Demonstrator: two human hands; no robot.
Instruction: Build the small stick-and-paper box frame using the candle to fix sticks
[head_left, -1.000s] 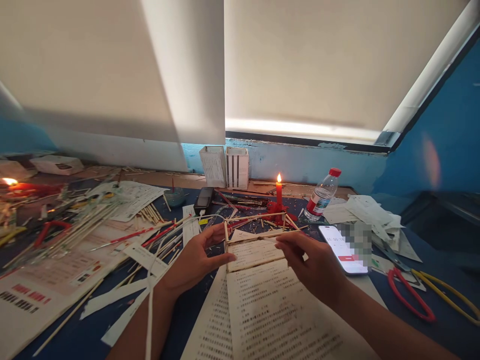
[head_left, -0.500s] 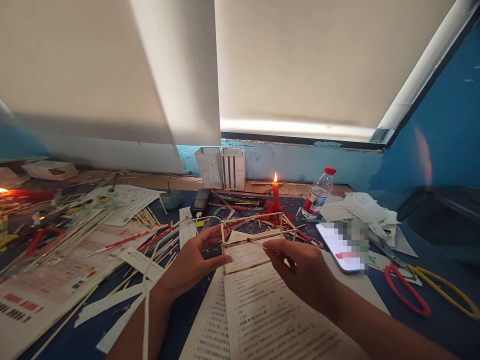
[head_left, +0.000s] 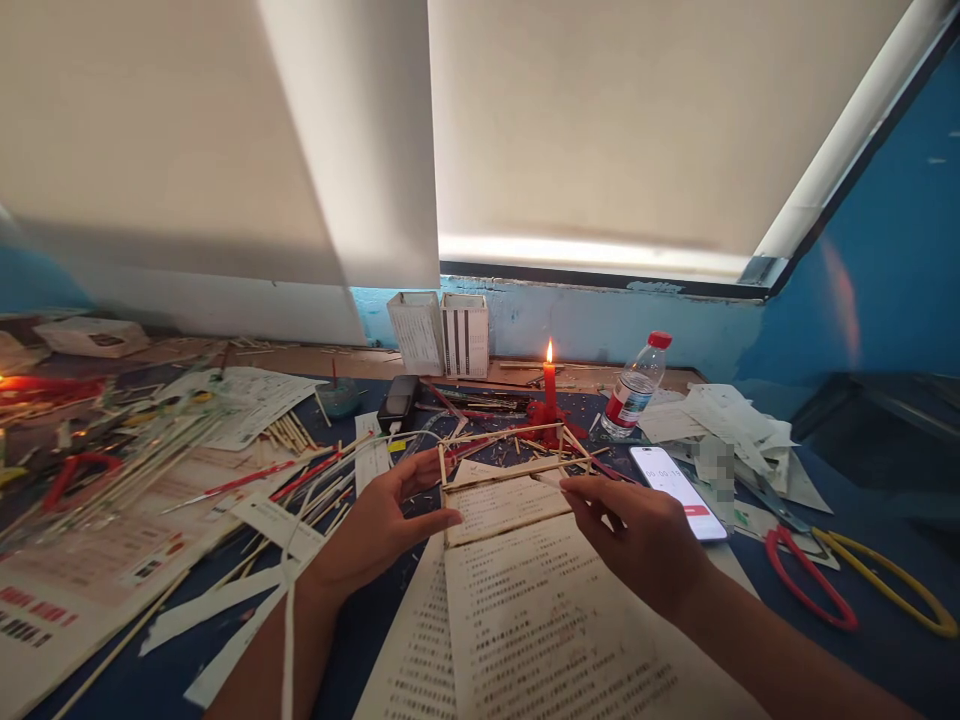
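A small frame of thin wooden sticks [head_left: 504, 474] stands over printed paper sheets [head_left: 540, 620] in front of me. My left hand [head_left: 397, 508] holds the frame's left end, thumb at the near side and fingers around the corner post. Pinched in my right hand [head_left: 637, 525] is a short, thin pale stick [head_left: 549, 482] with a dark tip. Its tip lies close to the frame's middle bar; whether they touch I cannot tell. Behind the frame burns a red candle [head_left: 550, 390] in a pool of red wax.
A water bottle [head_left: 636, 388] and a phone [head_left: 679, 495] are on the right, with red-and-yellow-handled scissors [head_left: 810, 580] nearer. Loose sticks [head_left: 292, 435], paper strips and a white cable [head_left: 291, 600] crowd the left. Two paper boxes [head_left: 465, 335] stand against the wall.
My right hand has moved to the right with the short stick, along the frame's bar. The left hand and the frame have stayed nearly in place.
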